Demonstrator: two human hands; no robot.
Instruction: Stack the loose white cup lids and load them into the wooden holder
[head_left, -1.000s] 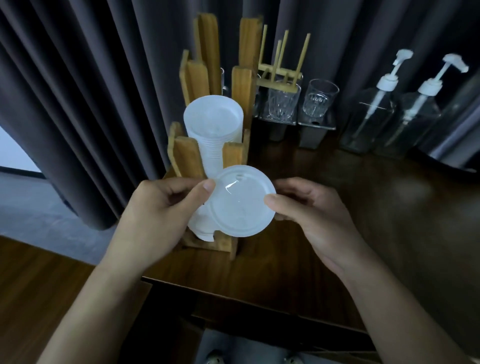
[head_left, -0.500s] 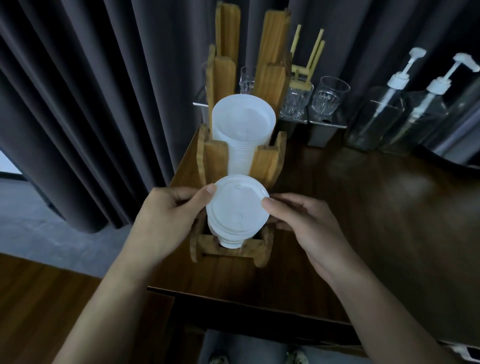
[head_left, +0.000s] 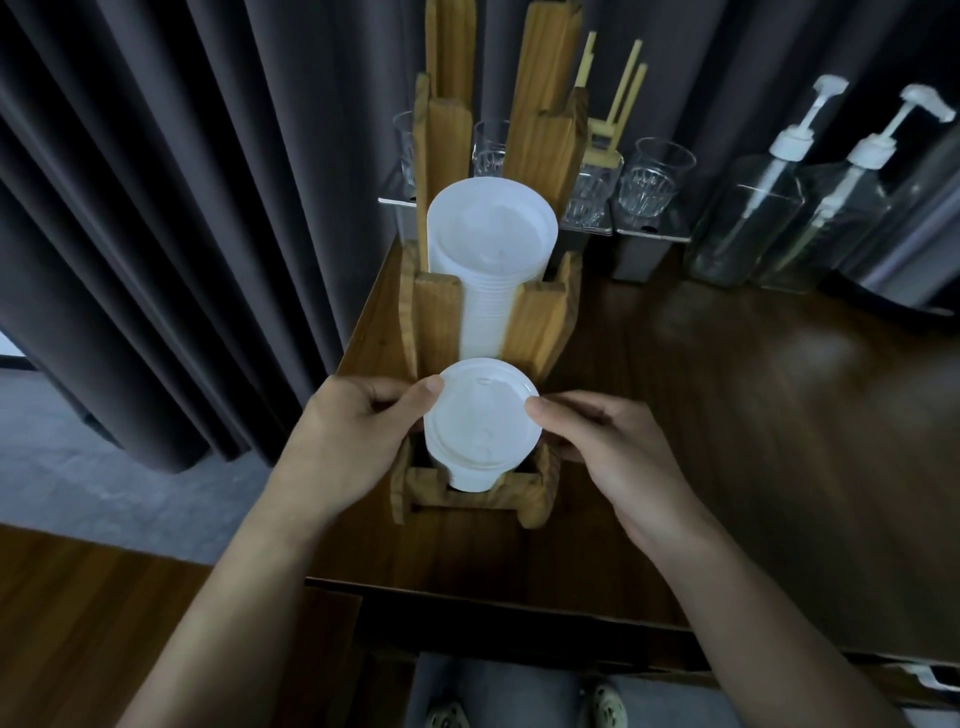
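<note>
A stack of white cup lids (head_left: 480, 421) sits partly inside the front compartment of the wooden holder (head_left: 535, 332), its top lid tilted toward me. My left hand (head_left: 348, 441) grips the stack's left edge with thumb on top. My right hand (head_left: 613, 447) pinches the right edge, its thumb tip on the rim. Behind, the middle compartment holds a tall stack of white cups (head_left: 491, 244). The lower lids are hidden by the holder's front rail.
The holder stands at the left end of a dark wooden counter (head_left: 753, 415), next to grey curtains (head_left: 182, 208). Drinking glasses (head_left: 654, 176) on metal stands and two pump bottles (head_left: 769, 197) line the back. Floor shows below left.
The lid stack has gone from beside the holder to over its front compartment and sunk lower into it, both hands keeping hold. The view has shifted so the holder sits nearer the middle.
</note>
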